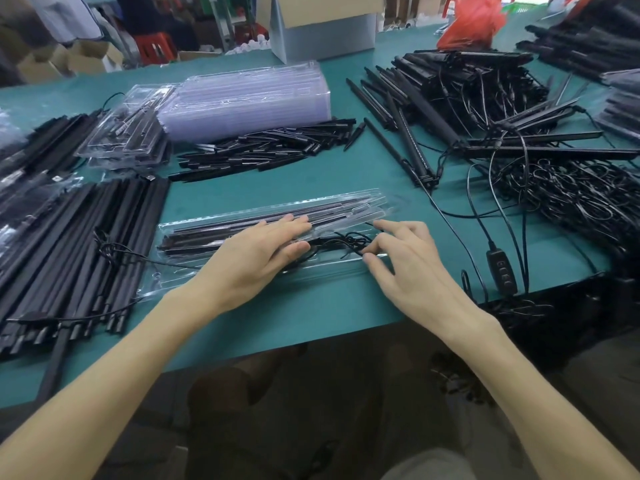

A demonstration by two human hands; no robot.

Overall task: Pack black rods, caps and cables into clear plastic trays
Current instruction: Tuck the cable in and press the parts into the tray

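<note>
On the green counter [329, 306], a left rod heap [79, 244] and a right rod heap [467, 88] flank one stack of empty trays [249, 98]. One tray [374, 211] lies near the front edge, with a bare strip before it and several rods inside. The left hand [256, 258] presses flat on them, fingers straight. The right hand [405, 268] pinches the coiled cable [346, 242] in the tray.

I am counting one left hand [256, 258] and one right hand [412, 271]; one open tray [329, 271] holding one cable [339, 242]; one stack of trays [249, 98]; one heap of caps [266, 147]; one controller [502, 271]; one bag [474, 19]; one box [325, 29]. Loose rods [86, 237] are lying too densely to count.
</note>
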